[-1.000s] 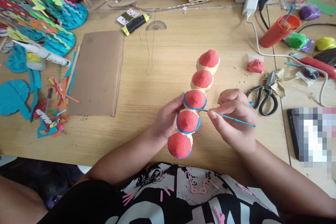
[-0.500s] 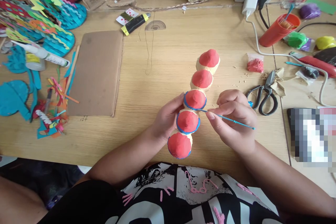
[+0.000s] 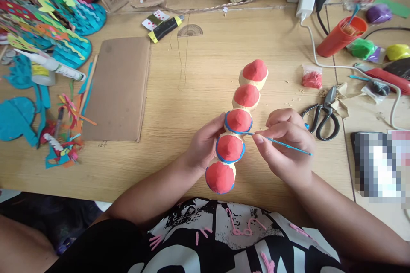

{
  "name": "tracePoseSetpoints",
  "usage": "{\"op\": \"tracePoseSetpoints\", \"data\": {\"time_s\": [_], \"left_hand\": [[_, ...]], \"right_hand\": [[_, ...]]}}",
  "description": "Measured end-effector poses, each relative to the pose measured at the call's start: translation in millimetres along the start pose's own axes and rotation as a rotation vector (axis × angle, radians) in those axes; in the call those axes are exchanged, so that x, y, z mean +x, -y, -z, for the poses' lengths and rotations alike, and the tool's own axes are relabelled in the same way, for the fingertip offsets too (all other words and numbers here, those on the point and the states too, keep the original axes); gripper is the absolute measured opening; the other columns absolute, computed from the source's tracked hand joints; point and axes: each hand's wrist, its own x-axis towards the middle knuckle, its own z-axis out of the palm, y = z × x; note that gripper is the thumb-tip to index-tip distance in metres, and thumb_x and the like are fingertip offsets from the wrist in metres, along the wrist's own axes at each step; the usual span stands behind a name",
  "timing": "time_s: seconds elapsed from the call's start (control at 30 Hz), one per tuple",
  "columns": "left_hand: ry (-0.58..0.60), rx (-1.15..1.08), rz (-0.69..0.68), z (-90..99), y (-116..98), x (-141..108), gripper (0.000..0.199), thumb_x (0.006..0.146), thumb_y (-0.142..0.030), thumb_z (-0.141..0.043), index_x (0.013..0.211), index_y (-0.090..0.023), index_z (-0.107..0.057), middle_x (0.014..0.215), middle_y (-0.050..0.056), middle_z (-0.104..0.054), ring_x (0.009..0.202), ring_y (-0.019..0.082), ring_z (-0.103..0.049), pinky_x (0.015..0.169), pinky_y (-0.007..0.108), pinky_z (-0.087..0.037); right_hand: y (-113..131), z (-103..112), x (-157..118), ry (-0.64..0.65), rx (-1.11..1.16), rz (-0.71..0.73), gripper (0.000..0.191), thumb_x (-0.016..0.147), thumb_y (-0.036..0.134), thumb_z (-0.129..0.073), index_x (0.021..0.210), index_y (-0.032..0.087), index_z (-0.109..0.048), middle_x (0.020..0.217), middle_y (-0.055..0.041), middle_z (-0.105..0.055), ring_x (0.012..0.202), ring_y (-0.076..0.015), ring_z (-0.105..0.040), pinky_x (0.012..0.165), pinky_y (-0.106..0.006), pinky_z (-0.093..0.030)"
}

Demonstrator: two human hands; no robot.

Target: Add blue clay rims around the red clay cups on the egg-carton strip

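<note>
- Egg-carton strip of five red-capped domes is held just above the wooden table, near its front edge, running diagonally from near the body up and to the right.
- Far left: coloured paper cut-outs, a glue bottle and paper scraps are noted.
- Flat cardboard sheet is seen lying left of centre, well apart from the strip.
- Left hand is closed around the strip's left side, thumb resting by the third dome.
- Three nearest domes are ringed in blue; the two far domes carry no ring.
- Right hand is seen pinching a thin blue strand between thumb and forefinger; the strand's left end touches the third dome's rim, the other end sticks out past the hand to the right.
- Black scissors are recorded just right of the right hand.
- Further right: a small red bag, an orange cup lying tilted, and a white cable.
</note>
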Motion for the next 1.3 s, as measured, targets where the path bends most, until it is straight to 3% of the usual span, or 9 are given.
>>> {"op": "tracePoseSetpoints", "data": {"time_s": [0.33,0.93,1.1,1.3], "left_hand": [[0.02,-0.015,0.132,-10.5,-13,-6,0.055,0.086,-0.066,-0.067,0.073,-0.021,-0.038,0.057,-0.004,-0.036,0.046,0.007,-0.039,0.045,0.024,-0.036],[0.019,-0.01,0.111,-6.6,-9,-5,0.052,0.087,-0.065,-0.068,0.075,-0.02,-0.043,0.063,-0.002,-0.039,0.052,0.009,-0.046,0.052,0.026,-0.04],[0.042,-0.035,0.101,-7.3,-7,-3,0.055,0.082,-0.065,-0.071,0.072,-0.021,-0.04,0.059,-0.003,-0.034,0.046,0.008,-0.039,0.046,0.026,-0.036],[0.031,-0.034,0.114,-9.7,-10,-6,0.052,0.086,-0.062,-0.07,0.074,-0.02,-0.042,0.06,-0.003,-0.035,0.049,0.008,-0.04,0.049,0.026,-0.037]], "right_hand": [[-1,1,2,0.018,0.06,-0.027,0.012,0.083,0.018,-0.077,0.078,0.024,-0.068,0.08,0.0008,-0.054,0.074,-0.0146,-0.056,0.067,-0.034,-0.046],[-2,1,0,-0.004,0.057,-0.087,0.011,0.084,0.02,-0.077,0.077,0.023,-0.068,0.081,-0.0002,-0.055,0.075,-0.0149,-0.056,0.069,-0.036,-0.046],[-1,0,-1,-0.011,0.044,-0.092,0.011,0.084,0.021,-0.077,0.078,0.024,-0.068,0.08,-0.0002,-0.055,0.074,-0.0155,-0.056,0.068,-0.036,-0.047],[-2,1,0,-0.009,0.033,-0.089,0.011,0.085,0.022,-0.077,0.078,0.024,-0.068,0.08,0.0,-0.055,0.074,-0.0154,-0.056,0.068,-0.036,-0.046]]}}
